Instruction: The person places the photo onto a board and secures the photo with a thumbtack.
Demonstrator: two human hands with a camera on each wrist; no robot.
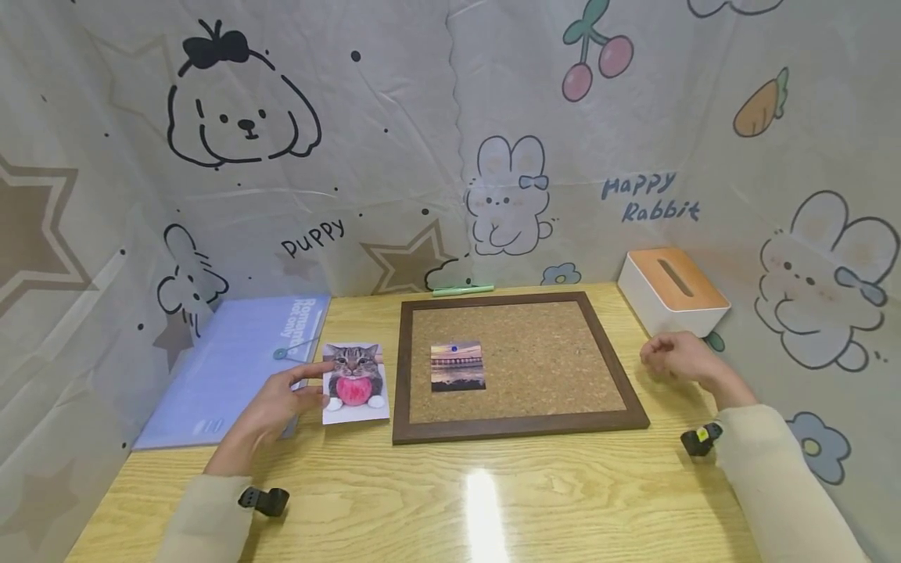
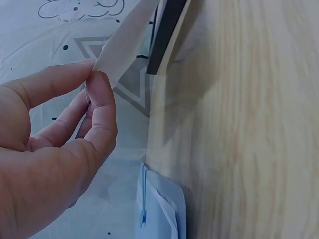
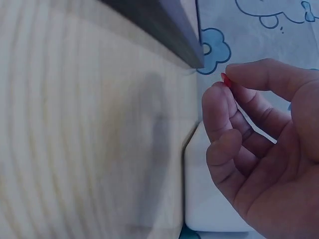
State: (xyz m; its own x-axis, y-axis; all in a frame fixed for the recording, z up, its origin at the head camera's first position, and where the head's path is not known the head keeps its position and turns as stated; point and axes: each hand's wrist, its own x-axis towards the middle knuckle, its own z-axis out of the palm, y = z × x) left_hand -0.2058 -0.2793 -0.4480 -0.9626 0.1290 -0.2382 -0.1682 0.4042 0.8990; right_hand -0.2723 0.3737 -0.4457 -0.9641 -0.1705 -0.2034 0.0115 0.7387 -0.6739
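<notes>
Your left hand (image 1: 273,400) pinches the cat photo (image 1: 356,387) by its edge, likely keeping the front uncovered; your right hand (image 1: 681,360), across the corkboard (image 1: 549,360), pinches an apparent red pushpin (image 3: 227,80).

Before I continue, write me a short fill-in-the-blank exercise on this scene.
The left grip holds a photo of a ____.
The right grip pinches a tiny object coloured ____.
The pin in the mounted photo is coloured ____.
In the head view, the folder lies ____ of the corkboard.
Missing words: cat; red; blue; left.
</notes>
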